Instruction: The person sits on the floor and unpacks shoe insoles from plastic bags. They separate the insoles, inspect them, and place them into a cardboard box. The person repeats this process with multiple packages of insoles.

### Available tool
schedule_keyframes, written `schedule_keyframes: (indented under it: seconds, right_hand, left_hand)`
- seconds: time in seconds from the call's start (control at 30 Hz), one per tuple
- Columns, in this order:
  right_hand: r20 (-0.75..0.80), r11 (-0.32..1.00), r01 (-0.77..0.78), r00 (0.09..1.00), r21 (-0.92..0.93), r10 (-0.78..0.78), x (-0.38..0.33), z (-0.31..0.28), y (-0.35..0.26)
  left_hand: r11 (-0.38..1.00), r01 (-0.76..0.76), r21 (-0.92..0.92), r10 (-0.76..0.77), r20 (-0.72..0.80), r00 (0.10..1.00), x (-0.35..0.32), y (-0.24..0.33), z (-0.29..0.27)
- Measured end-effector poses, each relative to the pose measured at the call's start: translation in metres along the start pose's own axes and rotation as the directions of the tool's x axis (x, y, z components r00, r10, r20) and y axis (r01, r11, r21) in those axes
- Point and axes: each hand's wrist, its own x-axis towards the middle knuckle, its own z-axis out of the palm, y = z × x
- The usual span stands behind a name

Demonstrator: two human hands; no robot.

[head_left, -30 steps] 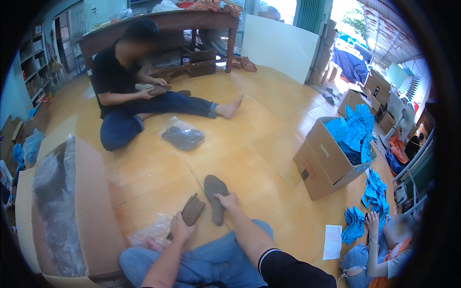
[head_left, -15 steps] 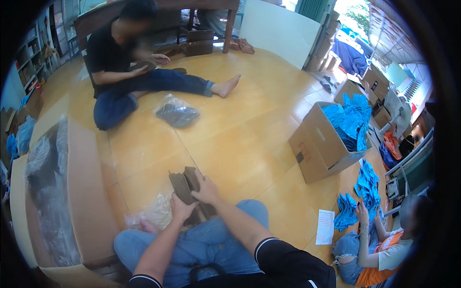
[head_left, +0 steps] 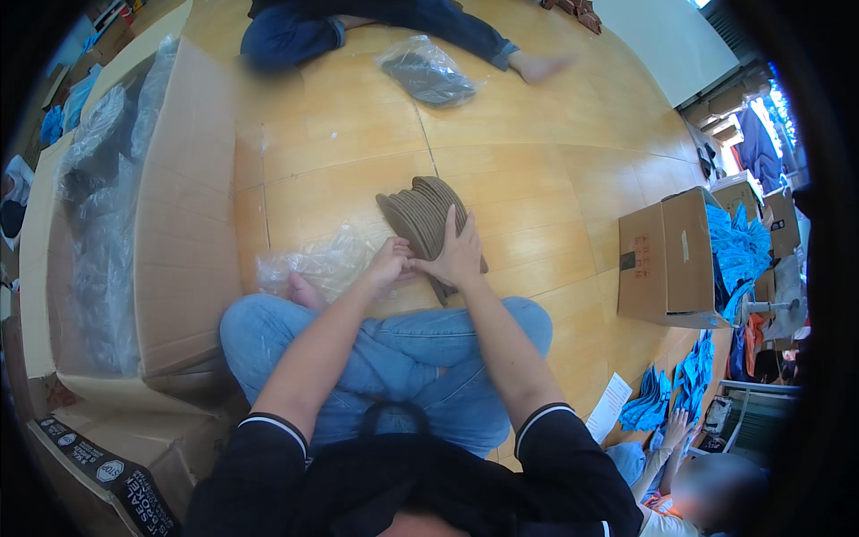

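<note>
1. Wooden floor (head_left: 340, 152) of glossy yellow-orange boards; the person sits cross-legged on it in blue jeans and a black top with white-edged sleeves
2. Landmark: a fanned stack of brown shoe insoles (head_left: 428, 215), lying flat on the floor just ahead of the person's knees
3. Right hand (head_left: 458, 255) rests palm-down on the near end of the insole stack, fingers spread apart, fingertips pointing away from the body
4. Left hand (head_left: 390, 262) sits at the near-left edge of the stack, touching the right hand's thumb; fingers curled together, what they pinch cannot be told
5. Crumpled clear plastic bag (head_left: 309, 264) lies on the floor just left of the stack, touching the left hand's side; a bare foot shows at its near edge
6. Large open cardboard box (head_left: 183, 206) lined with clear plastic stands well left of the stack
7. Sealed plastic bag of dark items (head_left: 428, 73) lies beyond the stack, near a second seated person's legs
8. Smaller cardboard box (head_left: 671, 259) holding blue packets stands well right of the stack
9. Another person's hand (head_left: 673, 430) touches blue packets on the floor, to the right and nearer than the stack
</note>
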Motion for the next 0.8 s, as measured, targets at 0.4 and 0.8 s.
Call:
schedule_keyframes:
  seconds: [0.4, 0.8]
  right_hand:
    - [0.016, 0.924, 0.328, 0.941, 0.194, -0.337, 0.016, 0.004, 0.011]
    - [0.003, 0.949, 0.27, 0.962, 0.162, -0.274, 0.019, 0.014, 0.01]
  left_hand:
    - [0.767, -0.347, 0.539, 0.619, -0.481, 0.621, 0.048, 0.03, -0.071]
    - [0.862, -0.361, 0.354, 0.363, 0.063, 0.93, 0.083, 0.065, -0.039]
